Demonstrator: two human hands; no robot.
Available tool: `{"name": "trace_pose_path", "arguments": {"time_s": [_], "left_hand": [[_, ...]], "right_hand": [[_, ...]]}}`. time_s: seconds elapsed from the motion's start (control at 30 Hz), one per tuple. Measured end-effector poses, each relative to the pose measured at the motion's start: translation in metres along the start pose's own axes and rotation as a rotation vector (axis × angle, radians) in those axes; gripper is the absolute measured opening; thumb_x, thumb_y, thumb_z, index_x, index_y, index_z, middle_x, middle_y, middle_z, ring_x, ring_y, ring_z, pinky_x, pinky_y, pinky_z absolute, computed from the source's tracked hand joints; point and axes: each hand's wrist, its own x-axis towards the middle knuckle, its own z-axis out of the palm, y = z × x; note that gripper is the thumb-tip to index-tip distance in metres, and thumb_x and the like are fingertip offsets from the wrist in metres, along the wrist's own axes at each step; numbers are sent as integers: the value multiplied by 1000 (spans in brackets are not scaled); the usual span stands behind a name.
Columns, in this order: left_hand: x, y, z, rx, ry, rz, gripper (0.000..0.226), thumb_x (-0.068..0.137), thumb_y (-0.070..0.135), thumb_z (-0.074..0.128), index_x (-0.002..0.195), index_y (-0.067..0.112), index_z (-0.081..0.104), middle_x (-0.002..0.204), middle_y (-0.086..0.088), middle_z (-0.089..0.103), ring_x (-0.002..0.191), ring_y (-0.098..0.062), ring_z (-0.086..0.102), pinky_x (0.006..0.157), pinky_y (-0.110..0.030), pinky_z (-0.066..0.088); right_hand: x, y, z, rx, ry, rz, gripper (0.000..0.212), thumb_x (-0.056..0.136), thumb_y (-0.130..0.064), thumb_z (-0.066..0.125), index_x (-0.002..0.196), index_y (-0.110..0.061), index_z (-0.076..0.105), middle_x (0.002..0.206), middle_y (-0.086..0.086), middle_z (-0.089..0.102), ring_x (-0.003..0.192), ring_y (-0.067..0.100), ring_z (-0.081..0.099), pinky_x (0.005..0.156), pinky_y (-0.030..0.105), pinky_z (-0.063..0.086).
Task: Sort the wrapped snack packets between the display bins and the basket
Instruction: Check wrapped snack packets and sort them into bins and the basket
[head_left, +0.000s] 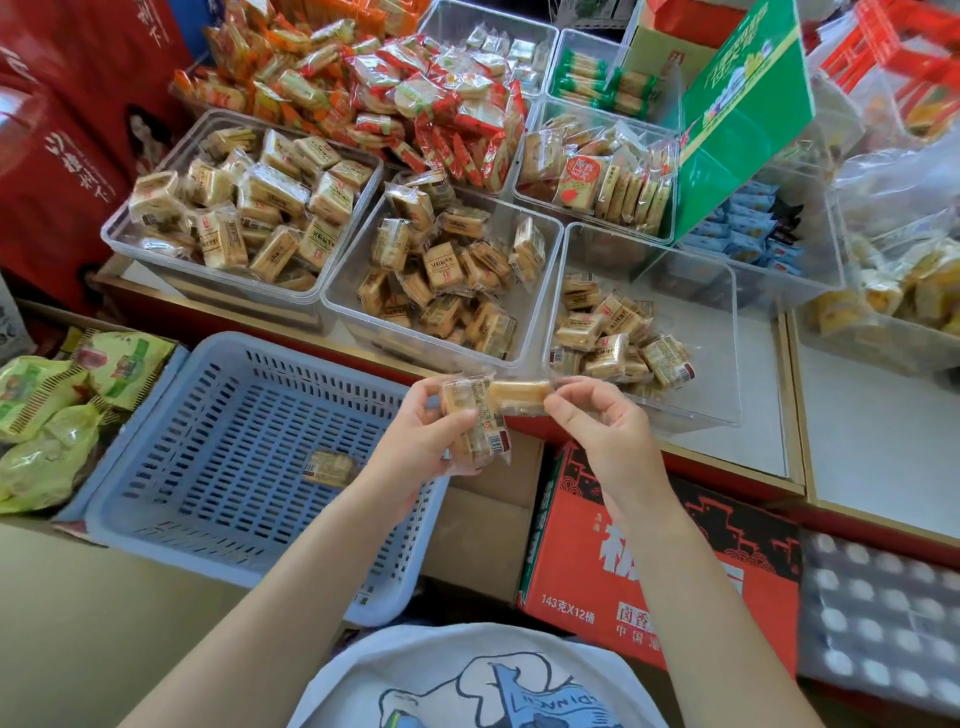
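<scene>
Left hand (436, 423) gripping a wrapped snack packet (475, 426); right hand (597, 415) pinching a second packet (519, 397). One packet (330, 467) lying in the blue basket (156, 514), clear bins (727, 338) sitting behind.

Print on the packets (475, 415) too blurred to read; basket (156, 519) near edge hidden behind left forearm; red bag (52, 156) cut off at left edge

One head-worn camera looks forward and steeply down, close over the bench (753, 447) and blue basket (156, 525).
</scene>
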Motion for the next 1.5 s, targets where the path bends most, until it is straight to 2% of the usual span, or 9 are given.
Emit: {"name": "trace_pose_path", "arguments": {"time_s": [0.27,0.4,0.73,0.87,1.0,1.1,1.3,1.4,1.5], "left_hand": [[23,8,34,208,-52,67,89,77,62,78,147,44,28,132,2,62,113,-14,67,79,-27,57],[39,4,54,262,-99,87,108,56,65,84,146,48,27,133,-1,62,117,-16,65,91,-32,57],[81,14,111,177,9,82,71,72,47,88,131,24,55,112,4,77,104,-15,73,81,-39,62],[105,18,139,176,-47,34,50,84,50,72,124,21,67,113,-4,76,106,-23,73,94,-50,58],[146,6,153,542,-62,189,62,88,70,50,109,17,74,107,-10,70,104,-24,66,97,-54,52],[183,-4,141,1060,222,385,64,94,65,42,127,16,65,148,-9,46,143,-26,37,118,-46,29],[218,-29,123,1528,221,374,77,103,62,24,164,16,11,172,-5,-4,158,-21,-4,128,-43,4],[218,-30,124,1559,244,368,83,98,65,8,164,16,7,172,-4,-7,158,-20,-3,128,-43,8],[219,-31,125,1549,253,374,83,99,66,9,164,14,12,172,-7,0,158,-23,5,126,-46,18]], "right_hand": [[15,-8,-37,7,-66,34,16,101,-19,61,99,-4,69,102,22,71,96,35,69,82,35,59],[31,-7,-54,-4,-70,94,19,104,-23,57,102,-9,70,101,14,75,101,30,71,93,50,58],[81,11,-76,73,-108,116,32,92,-44,68,114,-21,64,116,7,69,110,23,67,95,37,58],[100,30,-89,171,-273,188,66,81,-68,71,133,-28,60,128,-3,70,121,14,65,104,41,51],[124,35,-107,175,-180,213,41,93,-54,64,125,-29,63,117,-8,73,110,6,68,93,23,53],[160,42,-125,40,-32,200,43,98,-53,56,131,-25,60,117,-10,69,110,7,63,77,14,43],[223,78,-137,-536,190,192,54,102,-50,50,137,-11,59,137,11,53,129,28,49,105,39,40],[222,71,-123,-643,370,-144,55,99,-44,56,144,-12,51,145,10,48,134,25,42,111,39,33],[232,75,-101,-726,181,-328,49,100,-46,53,142,-21,56,152,6,48,145,25,34,121,43,18]]}}
